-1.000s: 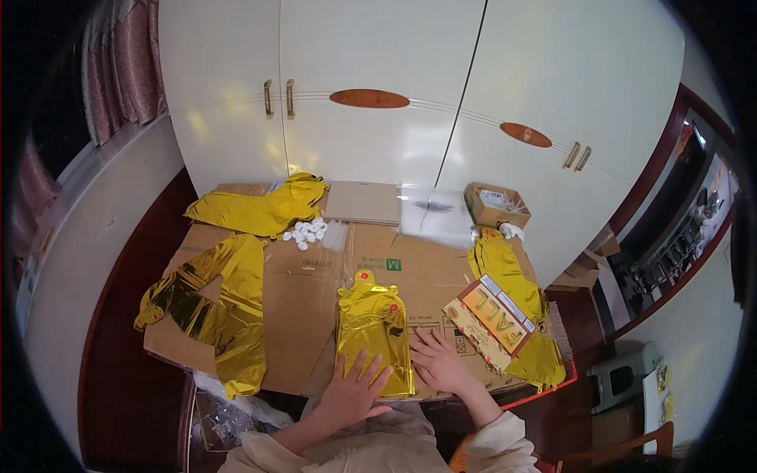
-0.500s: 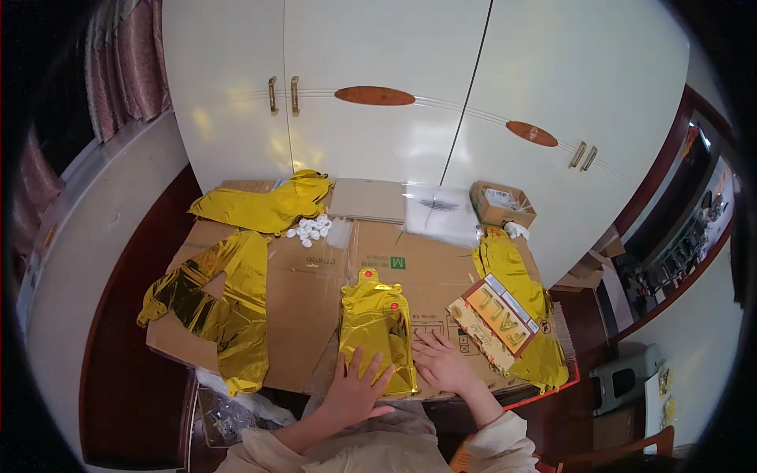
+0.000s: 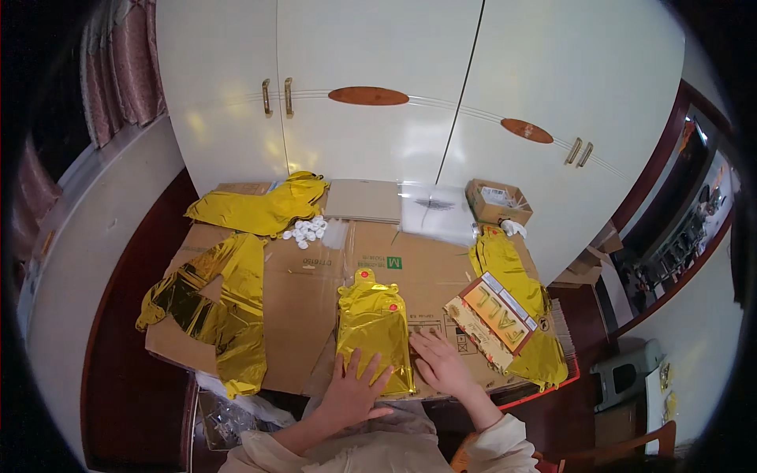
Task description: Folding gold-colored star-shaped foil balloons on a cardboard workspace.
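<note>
A folded gold foil balloon [image 3: 373, 322] with two small red dots lies flat at the near middle of the cardboard [image 3: 303, 339]. My left hand [image 3: 355, 391] rests open on its lower left part, fingers spread. Beside its right edge, my right hand [image 3: 443, 364] lies open with stretched fingers on the cardboard. Right of that hand, a printed card package [image 3: 493, 319] in orange and cream sits on another gold foil balloon [image 3: 544, 370]. More foil balloons lie on the left: a large one [image 3: 240, 315] near and another [image 3: 260, 206] farther back.
Small white rolls [image 3: 305, 230] are heaped at the back left. Behind them lie a grey-brown board [image 3: 363, 200] and a stack of clear plastic sheets [image 3: 438, 213]. An open small carton [image 3: 498, 206] stands back right, against white cabinet doors [image 3: 371, 142]. A grey stool [image 3: 627, 377] is at right.
Both hands stay nearly in place, and the folded foil balloon lies as before. The whole view has shifted very slightly.
</note>
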A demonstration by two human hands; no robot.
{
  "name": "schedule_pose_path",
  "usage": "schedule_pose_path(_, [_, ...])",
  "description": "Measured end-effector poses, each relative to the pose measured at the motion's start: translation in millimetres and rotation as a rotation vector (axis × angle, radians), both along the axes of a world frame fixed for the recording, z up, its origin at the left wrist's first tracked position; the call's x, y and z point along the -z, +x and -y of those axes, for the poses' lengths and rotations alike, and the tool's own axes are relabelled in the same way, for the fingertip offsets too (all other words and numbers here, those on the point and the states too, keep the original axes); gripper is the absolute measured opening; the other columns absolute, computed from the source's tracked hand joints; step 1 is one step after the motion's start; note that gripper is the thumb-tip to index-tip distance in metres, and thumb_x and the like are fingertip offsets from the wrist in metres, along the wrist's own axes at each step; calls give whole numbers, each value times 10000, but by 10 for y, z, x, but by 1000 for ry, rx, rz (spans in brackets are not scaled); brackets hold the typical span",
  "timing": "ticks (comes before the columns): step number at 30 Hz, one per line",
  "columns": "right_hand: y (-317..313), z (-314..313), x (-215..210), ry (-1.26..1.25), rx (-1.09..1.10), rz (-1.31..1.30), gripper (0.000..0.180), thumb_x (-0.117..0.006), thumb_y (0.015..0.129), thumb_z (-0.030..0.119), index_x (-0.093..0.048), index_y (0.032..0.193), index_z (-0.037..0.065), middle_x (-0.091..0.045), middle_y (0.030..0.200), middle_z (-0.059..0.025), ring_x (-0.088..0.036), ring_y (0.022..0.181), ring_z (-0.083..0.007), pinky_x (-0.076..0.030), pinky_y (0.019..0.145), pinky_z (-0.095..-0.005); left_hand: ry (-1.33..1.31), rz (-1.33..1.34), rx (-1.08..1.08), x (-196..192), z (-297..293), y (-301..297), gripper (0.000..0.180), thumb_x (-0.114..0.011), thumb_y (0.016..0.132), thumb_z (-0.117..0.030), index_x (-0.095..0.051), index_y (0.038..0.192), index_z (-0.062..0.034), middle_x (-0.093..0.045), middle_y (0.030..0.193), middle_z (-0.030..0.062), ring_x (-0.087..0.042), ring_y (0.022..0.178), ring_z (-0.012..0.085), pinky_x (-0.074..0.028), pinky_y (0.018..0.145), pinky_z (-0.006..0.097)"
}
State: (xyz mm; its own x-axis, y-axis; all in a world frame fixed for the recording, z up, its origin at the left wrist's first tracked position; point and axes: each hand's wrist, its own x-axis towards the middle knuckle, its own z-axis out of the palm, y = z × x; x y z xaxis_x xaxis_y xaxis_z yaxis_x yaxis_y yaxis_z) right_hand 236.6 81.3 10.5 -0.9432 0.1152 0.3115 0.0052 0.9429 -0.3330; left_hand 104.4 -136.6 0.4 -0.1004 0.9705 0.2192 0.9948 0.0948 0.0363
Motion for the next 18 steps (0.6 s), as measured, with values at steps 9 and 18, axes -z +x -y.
schedule_pose_path(9, [-39,138,66,159,-69,126,482,-546,941,280,-519,1363,48,-483,1444,-105,-395,1380,-263,-263,1150,-483,-26,-4,-6,-36,-9,8,848,-543,796,-735,-470,1403,-148,-385,1448,215,-320,1323,528,-240,1035,719])
schedule_pose_path(18, [-57,49,2,208,-29,193,649,-559,902,459,-470,1409,65,-462,1463,-98,-329,1412,-324,-245,1153,-492,-35,3,-48,-54,9,31,890,-535,786,-743,-471,1387,-90,-396,1426,254,-344,1309,525,-248,1035,711])
